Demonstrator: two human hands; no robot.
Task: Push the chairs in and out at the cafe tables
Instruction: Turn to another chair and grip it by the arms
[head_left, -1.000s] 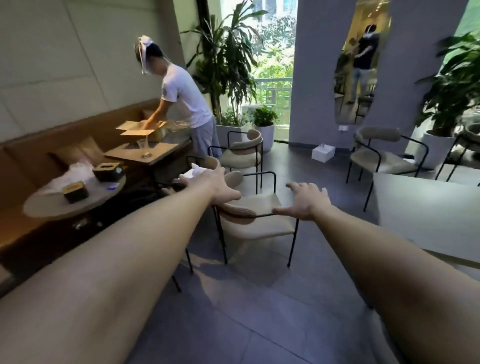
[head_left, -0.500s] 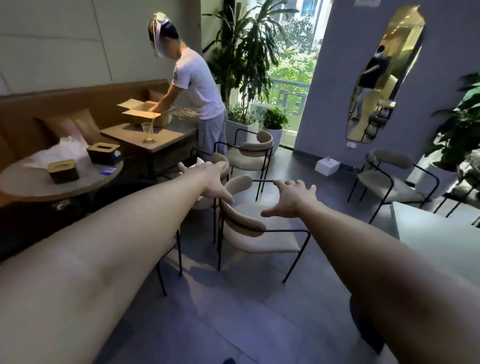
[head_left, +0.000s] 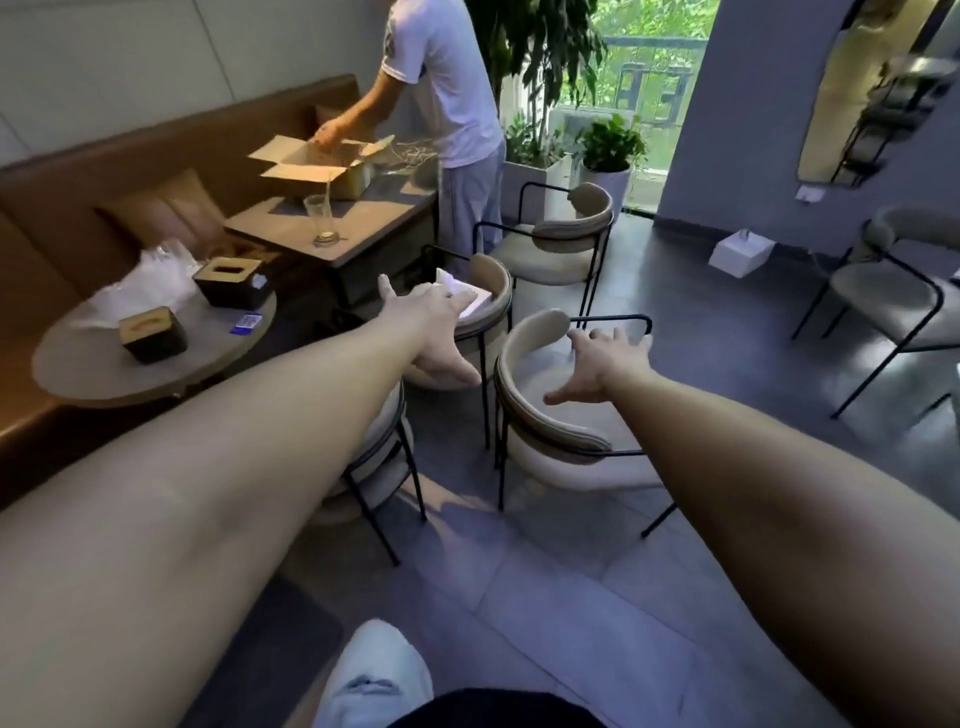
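The round surface (head_left: 78, 364) held two tissue boxes (head_left: 153, 332) and a plastic bag (head_left: 150, 283). The rectangular surface (head_left: 291, 228) carried a glass (head_left: 319, 218) and an open carton (head_left: 317, 166).

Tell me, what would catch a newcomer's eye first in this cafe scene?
Two bare arms stretch forward, the left hand and right hand open with fingers spread, above a cream chair with a black frame at the centre. Behind on the left, a person in a white shirt reaches into a cardboard box on a table.

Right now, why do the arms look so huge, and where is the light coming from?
Head view: the wide-angle lens stretches the forearms near the frame edges, while the left hand and right hand look small. Daylight enters through the window, and the chair casts a floor shadow towards the camera.
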